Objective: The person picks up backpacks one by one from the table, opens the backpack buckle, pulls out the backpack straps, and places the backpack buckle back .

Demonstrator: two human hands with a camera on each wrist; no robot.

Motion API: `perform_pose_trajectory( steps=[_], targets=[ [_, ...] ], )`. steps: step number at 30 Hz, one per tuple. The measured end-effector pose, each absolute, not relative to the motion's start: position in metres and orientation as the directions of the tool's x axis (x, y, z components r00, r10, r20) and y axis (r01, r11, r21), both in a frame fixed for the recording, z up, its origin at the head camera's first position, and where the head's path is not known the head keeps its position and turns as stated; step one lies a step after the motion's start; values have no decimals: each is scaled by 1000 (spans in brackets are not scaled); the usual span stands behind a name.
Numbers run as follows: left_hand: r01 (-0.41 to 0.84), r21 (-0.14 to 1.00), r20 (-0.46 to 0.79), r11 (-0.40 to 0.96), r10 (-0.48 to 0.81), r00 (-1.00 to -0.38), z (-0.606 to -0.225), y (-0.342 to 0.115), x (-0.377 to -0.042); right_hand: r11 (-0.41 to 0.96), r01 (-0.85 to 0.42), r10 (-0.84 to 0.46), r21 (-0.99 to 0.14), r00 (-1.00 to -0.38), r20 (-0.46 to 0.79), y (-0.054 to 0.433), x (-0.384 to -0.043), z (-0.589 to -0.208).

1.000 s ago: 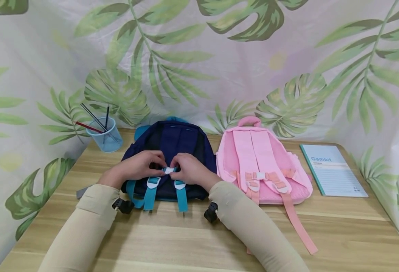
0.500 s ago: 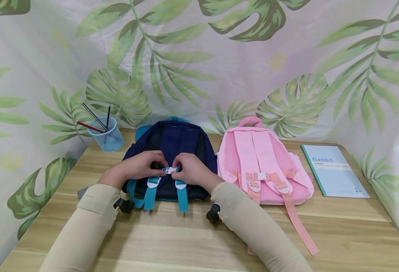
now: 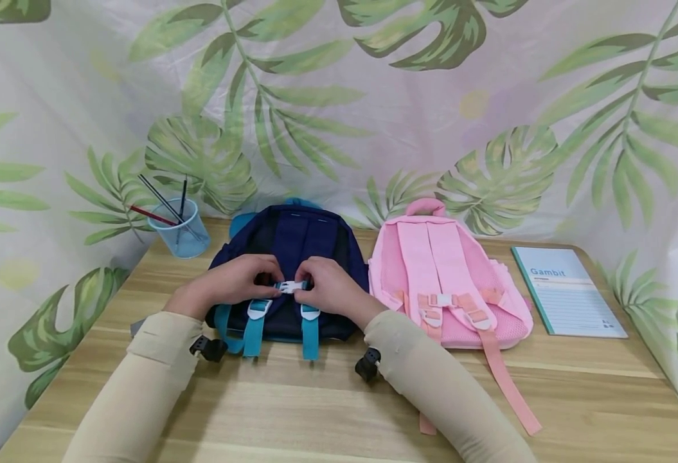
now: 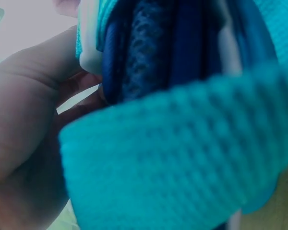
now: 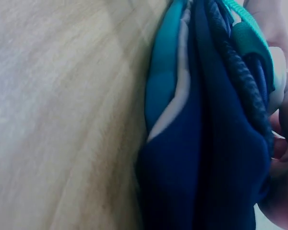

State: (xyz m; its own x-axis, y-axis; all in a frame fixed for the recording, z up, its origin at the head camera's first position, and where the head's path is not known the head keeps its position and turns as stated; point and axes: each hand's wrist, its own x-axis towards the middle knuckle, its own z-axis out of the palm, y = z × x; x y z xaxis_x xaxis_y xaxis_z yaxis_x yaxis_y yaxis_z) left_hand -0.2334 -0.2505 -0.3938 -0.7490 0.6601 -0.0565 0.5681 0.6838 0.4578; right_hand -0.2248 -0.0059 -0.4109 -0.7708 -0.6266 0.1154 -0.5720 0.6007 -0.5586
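Observation:
A dark navy backpack [image 3: 306, 231] lies on the table with its straps facing up. Across its lower straps sits a white side-release buckle [image 3: 290, 287] on a teal strap. My left hand [image 3: 240, 280] pinches the buckle's left end, and my right hand [image 3: 328, 286] pinches its right end. Whether the two halves are fully joined is too small to tell. Below hang two teal webbing ends [image 3: 311, 337] from white adjusters. In the left wrist view a teal strap [image 4: 177, 153] covers much of the hand's work; the right wrist view shows the backpack's side [image 5: 206, 143].
A pink backpack [image 3: 431, 257] with a fastened white buckle stands to the right, touching or close beside the navy one. A notebook [image 3: 567, 289] lies farther right. A light blue mesh cup [image 3: 184, 231] with several pencils stands at the back left of the wooden table [image 3: 292, 405].
My right hand has shifted slightly right, away from the left. More of the white buckle now shows between my fingertips. The backpacks have stayed in place.

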Motion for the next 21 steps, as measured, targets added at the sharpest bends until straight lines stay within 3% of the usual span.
perform_pose_trajectory(
  steps=[9,16,21],
  targets=[
    [548,451,-81,704,645,-760,-394,-250,-233,549,-515,-607,-658,-787,109,4,-223,-405],
    [534,451,-97,715,634,-767,-395,-250,-233,493,-561,-643,-665,-750,157,10,-222,-404],
    [529,455,-100,716,632,-769,-396,-250,-232,522,-563,-638,-641,-756,144,14,-220,-404]
  ],
)
